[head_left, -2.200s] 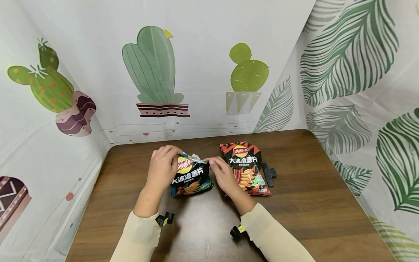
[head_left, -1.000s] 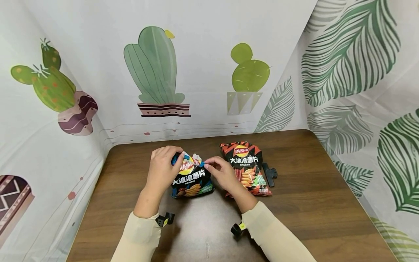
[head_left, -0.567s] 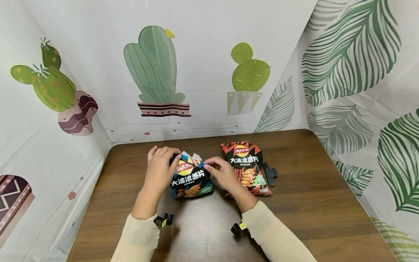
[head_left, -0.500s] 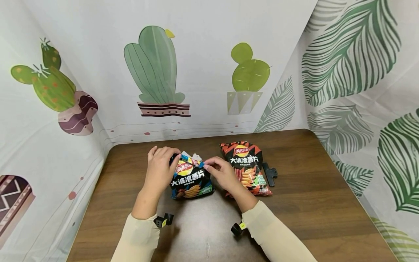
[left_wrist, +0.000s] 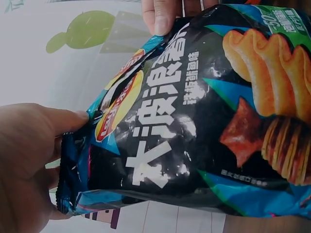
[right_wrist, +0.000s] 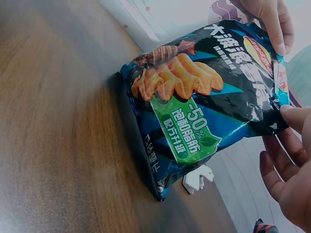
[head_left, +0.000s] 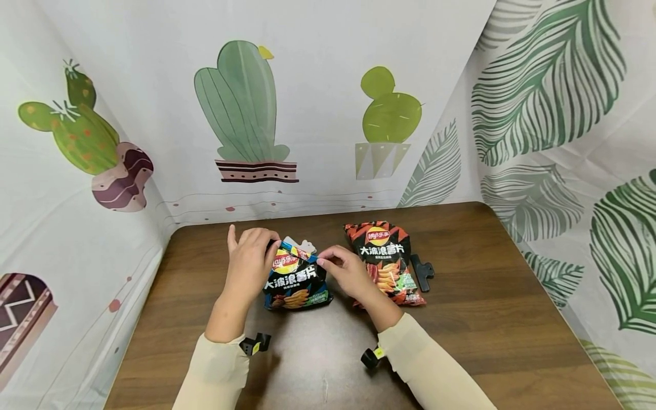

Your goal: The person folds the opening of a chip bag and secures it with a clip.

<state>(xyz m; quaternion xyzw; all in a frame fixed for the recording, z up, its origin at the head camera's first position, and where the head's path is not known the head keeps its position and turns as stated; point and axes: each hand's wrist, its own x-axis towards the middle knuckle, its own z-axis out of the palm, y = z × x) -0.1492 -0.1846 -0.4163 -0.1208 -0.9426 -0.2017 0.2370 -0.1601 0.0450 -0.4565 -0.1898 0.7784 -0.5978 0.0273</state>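
Observation:
A blue-and-black potato chip bag [head_left: 294, 285] stands upright on the table, its top edge folded down toward the front in a narrow strip. My left hand [head_left: 248, 259] pinches the left end of that fold, thumb in front and fingers behind, with one finger sticking up. At the right end, the thumb and fingers of my right hand [head_left: 351, 272] pinch the fold. The left wrist view shows the bag's front [left_wrist: 160, 121] close up, tilted sideways. In the right wrist view the folded strip [right_wrist: 281, 80] runs between both thumbs.
A white clip-like piece [head_left: 308, 246] lies behind the bag, partly hidden. To the right, a red-and-black chip bag [head_left: 381, 265] lies flat, with a black bag clip [head_left: 422, 273] beside it. A printed cloth backdrop [head_left: 328, 114] rises behind the wooden table [head_left: 487, 319].
The bag's top, silvery and bunched at first, has turned over into a neat blue strip at the front. Both hands keep their grip; the left has shifted slightly left and raised one finger.

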